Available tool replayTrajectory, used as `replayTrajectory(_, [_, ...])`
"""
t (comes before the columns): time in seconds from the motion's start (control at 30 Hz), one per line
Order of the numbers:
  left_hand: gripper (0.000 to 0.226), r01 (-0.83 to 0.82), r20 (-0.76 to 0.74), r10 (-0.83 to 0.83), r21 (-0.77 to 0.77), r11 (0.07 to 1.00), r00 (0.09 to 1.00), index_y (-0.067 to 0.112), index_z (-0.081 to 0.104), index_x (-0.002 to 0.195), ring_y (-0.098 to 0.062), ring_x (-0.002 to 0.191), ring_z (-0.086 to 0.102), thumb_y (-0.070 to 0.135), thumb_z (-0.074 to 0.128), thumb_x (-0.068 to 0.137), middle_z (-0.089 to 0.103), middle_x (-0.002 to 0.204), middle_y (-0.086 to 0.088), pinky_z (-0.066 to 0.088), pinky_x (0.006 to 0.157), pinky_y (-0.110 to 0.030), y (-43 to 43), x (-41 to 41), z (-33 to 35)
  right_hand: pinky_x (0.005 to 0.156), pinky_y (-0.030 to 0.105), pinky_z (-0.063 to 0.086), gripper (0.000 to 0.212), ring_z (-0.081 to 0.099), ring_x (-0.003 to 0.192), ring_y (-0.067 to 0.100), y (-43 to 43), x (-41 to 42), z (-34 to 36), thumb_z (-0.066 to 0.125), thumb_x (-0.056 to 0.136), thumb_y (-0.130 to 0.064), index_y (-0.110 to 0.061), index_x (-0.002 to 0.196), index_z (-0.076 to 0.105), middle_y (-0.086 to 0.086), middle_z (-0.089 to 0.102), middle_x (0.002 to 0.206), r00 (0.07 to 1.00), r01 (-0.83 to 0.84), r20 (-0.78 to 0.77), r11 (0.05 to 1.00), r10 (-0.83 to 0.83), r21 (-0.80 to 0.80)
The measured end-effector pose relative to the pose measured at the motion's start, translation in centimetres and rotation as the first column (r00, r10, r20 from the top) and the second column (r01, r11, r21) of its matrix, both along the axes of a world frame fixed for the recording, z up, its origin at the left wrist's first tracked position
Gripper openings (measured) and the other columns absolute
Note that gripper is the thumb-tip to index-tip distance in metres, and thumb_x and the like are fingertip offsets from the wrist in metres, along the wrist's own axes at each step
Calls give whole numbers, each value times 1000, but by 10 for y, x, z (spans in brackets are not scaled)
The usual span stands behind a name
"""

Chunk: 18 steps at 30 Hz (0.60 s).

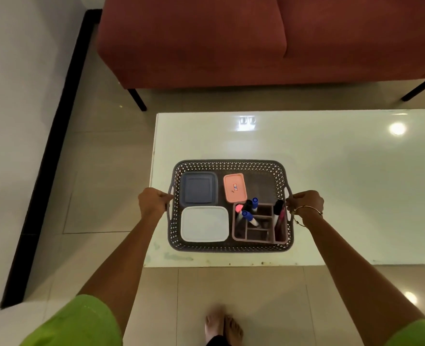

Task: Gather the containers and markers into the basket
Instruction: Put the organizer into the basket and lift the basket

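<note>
Past your left hand [154,201] and right hand [305,202] stands 1 red sofa [231,41]; 1 white table [343,176] spans between them.

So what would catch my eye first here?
The dark perforated plastic basket at the glossy white table, its handles held by the left hand and right hand. Inside: a blue square box, small pink box, white box and pink divided organiser of markers. A red fabric sofa stands beyond.

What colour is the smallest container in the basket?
The smallest container is salmon pink, best seen in the head view.
</note>
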<state>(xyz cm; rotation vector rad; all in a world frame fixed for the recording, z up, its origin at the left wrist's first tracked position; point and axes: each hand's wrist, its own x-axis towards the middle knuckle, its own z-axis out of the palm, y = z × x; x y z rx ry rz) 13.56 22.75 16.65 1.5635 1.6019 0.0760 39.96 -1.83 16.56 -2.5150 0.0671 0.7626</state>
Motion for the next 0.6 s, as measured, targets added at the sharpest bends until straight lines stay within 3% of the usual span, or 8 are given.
replayTrajectory(0.07, [15,31,-10,-31,2,1000,999,-10,72,80,-36,64,67,4,75,74,72,77,-29,58,78,-49,-3,1,-1,72,36,58,13,58,38,5,-3,3,-8,72,67,-5,-2,80,75,11,65,59,1000,-11,2,1000,11,9])
replayTrajectory(0.17, [12,26,-7,-26,17,1000,1000,-10,71,81,-27,49,60,0,73,75,71,78,-29,59,77,-48,-5,4,4,76,43,58,11,47,37,-18,-7,7,-20,71,66,-3,-3,76,75,19,73,73,999,-5,42,999,3,44])
replayTrajectory(0.23, [11,28,-19,-28,12,1000,999,-10,71,81,-19,42,57,-1,73,75,71,79,-29,59,76,-47,-6,4,7,75,43,59,9,48,37,-17,-9,7,-20,72,66,-3,-3,75,74,20,73,73,999,0,47,999,-2,45])
replayTrajectory(0.3, [12,49,-29,-49,15,999,998,-10,71,81,-14,38,57,0,73,75,71,79,-28,59,76,-45,-7,3,13,75,45,59,7,57,39,-4,-11,4,-13,72,66,-2,-2,73,74,20,73,72,999,-5,40,999,3,40])
replayTrajectory(0.43, [13,75,-42,-74,33,997,996,-10,71,81,-31,54,65,0,74,75,71,79,-29,59,76,-45,-15,-1,29,76,46,58,7,70,72,34,-19,-5,10,71,69,0,1,75,73,22,72,75,998,-23,64,999,20,38])
replayTrajectory(0.5, [14,88,-42,-86,39,995,995,-11,70,81,-37,67,70,1,74,75,71,80,-30,59,76,-44,-23,-8,37,77,45,58,7,70,65,25,-28,-12,20,70,69,-1,1,75,73,22,72,76,996,-35,84,999,32,33])
replayTrajectory(0.6, [14,96,-34,-95,56,994,995,-11,70,81,-38,72,71,1,73,75,71,79,-30,59,77,-43,-39,-19,50,75,43,59,6,56,37,-3,-45,-21,29,71,69,-3,0,74,73,21,73,75,994,-33,108,999,29,35])
